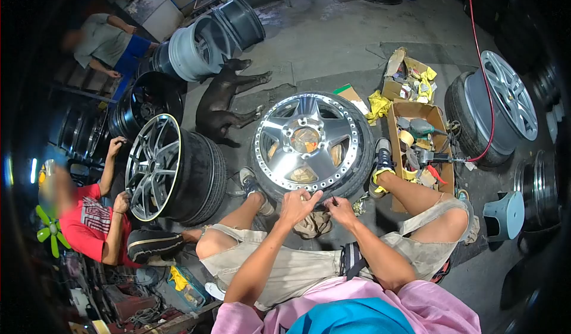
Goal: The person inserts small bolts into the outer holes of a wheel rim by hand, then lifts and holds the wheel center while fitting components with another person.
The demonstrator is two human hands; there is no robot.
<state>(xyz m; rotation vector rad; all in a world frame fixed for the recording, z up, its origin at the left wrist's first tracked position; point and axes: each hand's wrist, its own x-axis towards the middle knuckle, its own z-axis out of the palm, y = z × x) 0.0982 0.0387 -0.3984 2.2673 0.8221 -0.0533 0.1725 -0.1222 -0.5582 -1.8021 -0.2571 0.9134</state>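
Observation:
A polished five-spoke alloy wheel rim point(321, 156) lies flat, face up, on a tire point(364, 150) between my legs. Small holes run around its outer lip. At the lip's near edge is my left hand point(297, 208), its fingers curled and thumb raised; whatever they hold is hidden. Just right of it, my right hand point(342, 211) pinches something small and dark, too small to name. A crumpled brown cloth point(312, 226) lies on the floor below both hands.
Right of the wheel stands a cardboard box point(397, 133) of tools and tape, with another box point(391, 89) behind. A red hose point(483, 66) hangs at right near a silver wheel point(508, 96). A dog point(217, 105) lies beyond. At left, a co-worker point(89, 224) holds a wheel point(156, 164).

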